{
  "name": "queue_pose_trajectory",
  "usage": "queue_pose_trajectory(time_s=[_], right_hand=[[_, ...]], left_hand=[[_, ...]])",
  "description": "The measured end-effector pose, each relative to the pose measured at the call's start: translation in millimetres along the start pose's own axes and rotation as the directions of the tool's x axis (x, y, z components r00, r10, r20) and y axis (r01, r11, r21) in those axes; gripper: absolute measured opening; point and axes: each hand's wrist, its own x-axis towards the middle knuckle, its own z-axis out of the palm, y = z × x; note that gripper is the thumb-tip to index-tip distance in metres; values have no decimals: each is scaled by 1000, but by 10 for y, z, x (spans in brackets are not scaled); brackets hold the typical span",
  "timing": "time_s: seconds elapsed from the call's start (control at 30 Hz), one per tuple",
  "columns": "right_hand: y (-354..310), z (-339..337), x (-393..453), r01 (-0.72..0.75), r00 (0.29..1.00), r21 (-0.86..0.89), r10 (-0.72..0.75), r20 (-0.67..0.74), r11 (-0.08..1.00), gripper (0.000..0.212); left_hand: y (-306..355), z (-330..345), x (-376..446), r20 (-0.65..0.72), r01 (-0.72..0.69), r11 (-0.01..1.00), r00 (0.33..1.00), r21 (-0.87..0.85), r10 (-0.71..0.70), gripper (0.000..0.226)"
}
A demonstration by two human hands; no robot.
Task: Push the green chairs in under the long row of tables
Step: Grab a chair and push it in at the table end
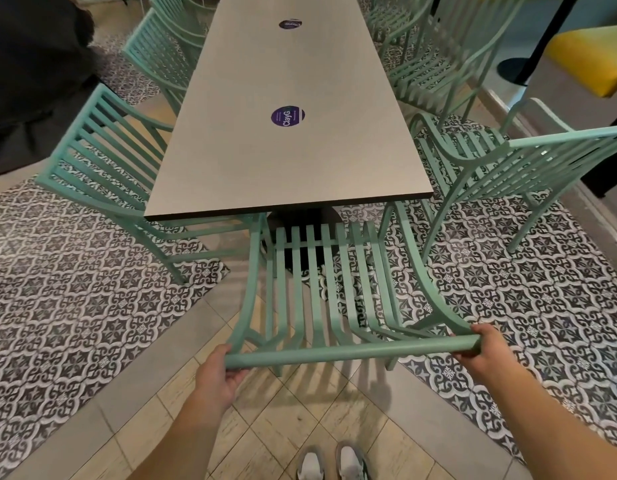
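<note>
A long grey row of tables [286, 168] runs away from me, its near end just ahead. A green slatted chair [321, 271] stands at that end, its seat partly under the tabletop. My left hand [218, 375] grips the left end of its top rail [352, 351]. My right hand [487, 348] grips the right end of that rail. Another green chair [102, 161] sits tucked along the left side. A green chair [515, 164] at the right side stands angled and pulled out from the table.
More green chairs [435, 53] line both sides further back. Purple round stickers [287, 116] lie on the tabletop. A yellow seat [591, 57] and a black post are at far right. A dark-clothed person [33, 64] is at far left. My shoes [335, 462] stand on beige tiles.
</note>
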Motion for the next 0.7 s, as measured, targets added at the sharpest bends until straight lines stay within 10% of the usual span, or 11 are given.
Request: queue_pose_trajectory(time_s=[0.7], right_hand=[[-23,-20,50,15,1000,-25,-15,-9,1000,33]], left_hand=[[3,-106,12,77,-28,971,997,239,10,27]])
